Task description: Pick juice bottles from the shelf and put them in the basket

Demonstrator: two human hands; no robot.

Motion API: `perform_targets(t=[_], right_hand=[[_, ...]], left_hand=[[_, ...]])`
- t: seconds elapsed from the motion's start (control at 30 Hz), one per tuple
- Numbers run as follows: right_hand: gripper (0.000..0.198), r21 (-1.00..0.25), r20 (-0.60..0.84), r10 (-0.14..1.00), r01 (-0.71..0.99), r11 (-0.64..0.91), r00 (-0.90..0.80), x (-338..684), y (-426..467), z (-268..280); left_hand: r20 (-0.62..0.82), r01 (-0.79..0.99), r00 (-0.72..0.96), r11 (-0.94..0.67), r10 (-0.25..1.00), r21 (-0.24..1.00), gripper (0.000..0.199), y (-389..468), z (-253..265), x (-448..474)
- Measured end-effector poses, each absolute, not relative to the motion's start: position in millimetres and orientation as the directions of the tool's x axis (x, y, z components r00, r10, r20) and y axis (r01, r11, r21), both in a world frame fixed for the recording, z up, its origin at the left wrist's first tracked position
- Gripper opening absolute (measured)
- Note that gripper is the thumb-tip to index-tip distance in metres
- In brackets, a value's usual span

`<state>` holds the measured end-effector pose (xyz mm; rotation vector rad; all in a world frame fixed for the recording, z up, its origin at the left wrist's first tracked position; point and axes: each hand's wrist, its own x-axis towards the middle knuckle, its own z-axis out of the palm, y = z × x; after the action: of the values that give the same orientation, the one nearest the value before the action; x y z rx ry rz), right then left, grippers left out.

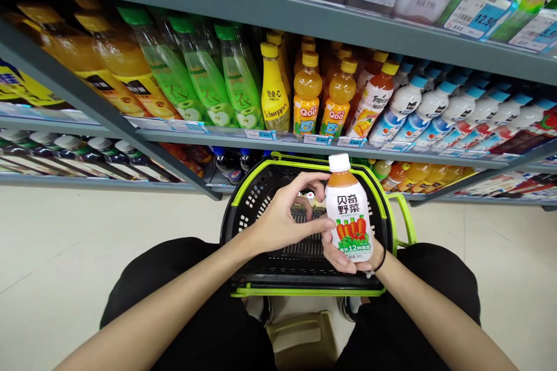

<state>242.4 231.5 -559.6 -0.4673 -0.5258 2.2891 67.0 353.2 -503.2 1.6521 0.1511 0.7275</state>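
Note:
A small bottle of carrot vegetable juice (351, 204) with a white cap and a white label stands almost upright above the shopping basket. My right hand (342, 258) is closed round its lower part from below and behind; some of the fingers are hidden by the bottle. At the bottle's left side is my left hand (291, 208), its fingers curved and apart. The left thumb tip touches the label, and the index finger reaches to the bottle's shoulder. Beneath the hands, the black basket (256, 273) with lime-green edging has white-capped items inside, partly covered by my left hand.
A drinks shelf (287, 144) runs across in front, with Qoo bottles (307, 95), a yellow Schweppes bottle (275, 93) and green apple drinks (209, 78). Above it, another shelf edge (243, 8) juts out. The basket's green handle (407, 220) hangs at its right. A tan stool (302, 339) is below.

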Motion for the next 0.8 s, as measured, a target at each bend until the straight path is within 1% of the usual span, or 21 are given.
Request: perform_targets(t=[0.07, 0.17, 0.23, 0.3, 0.33, 0.4, 0.47, 0.5, 0.6, 0.73, 0.8], right_hand=[[0.063, -0.492, -0.146, 0.740, -0.601, -0.630, -0.657, 243, 233, -557], [0.065, -0.526, -0.158, 0.823, -0.659, -0.538, -0.546, 244, 234, -551], [0.072, -0.575, -0.190, 0.873, -0.670, -0.469, -0.448, 243, 235, -546], [0.077, -0.629, -0.204, 0.918, -0.673, -0.388, -0.339, 240, 238, -540], [0.077, -0.660, -0.204, 0.942, -0.674, -0.332, -0.265, 238, 239, -537], [0.072, -0.734, -0.203, 0.975, -0.646, -0.210, -0.085, 233, 242, -530], [0.063, -0.804, -0.213, 0.973, -0.581, -0.126, 0.084, 228, 243, -526], [0.058, -0.832, -0.217, 0.964, -0.545, -0.101, 0.153, 226, 243, -524], [0.050, -0.885, -0.221, 0.934, -0.461, -0.071, 0.280, 221, 242, -525], [0.056, -0.941, -0.207, 0.911, -0.328, -0.086, 0.357, 218, 241, -537], [0.060, -0.969, -0.167, 0.896, -0.237, -0.072, 0.411, 217, 242, -547]], left_hand=[[0.366, -0.283, 0.801, -0.239, 0.474, 0.929, 0.065, 355, -503, 67], [0.363, -0.254, 0.808, -0.282, 0.464, 0.925, 0.059, 360, -505, 67], [0.360, -0.236, 0.807, -0.303, 0.468, 0.923, 0.057, 362, -507, 67], [0.333, -0.214, 0.811, -0.286, 0.481, 0.934, 0.055, 364, -510, 68], [0.310, -0.199, 0.812, -0.264, 0.495, 0.944, 0.054, 364, -511, 68], [0.245, -0.168, 0.813, -0.191, 0.528, 0.967, 0.055, 365, -513, 69], [0.187, -0.143, 0.810, -0.122, 0.555, 0.982, 0.058, 368, -515, 69], [0.178, -0.132, 0.804, -0.120, 0.567, 0.984, 0.059, 369, -516, 69], [0.211, -0.104, 0.788, -0.213, 0.579, 0.971, 0.064, 376, -519, 69], [0.228, -0.049, 0.761, -0.296, 0.608, 0.954, 0.084, 387, -521, 69], [0.260, -0.017, 0.744, -0.372, 0.615, 0.928, 0.081, 391, -521, 70]])
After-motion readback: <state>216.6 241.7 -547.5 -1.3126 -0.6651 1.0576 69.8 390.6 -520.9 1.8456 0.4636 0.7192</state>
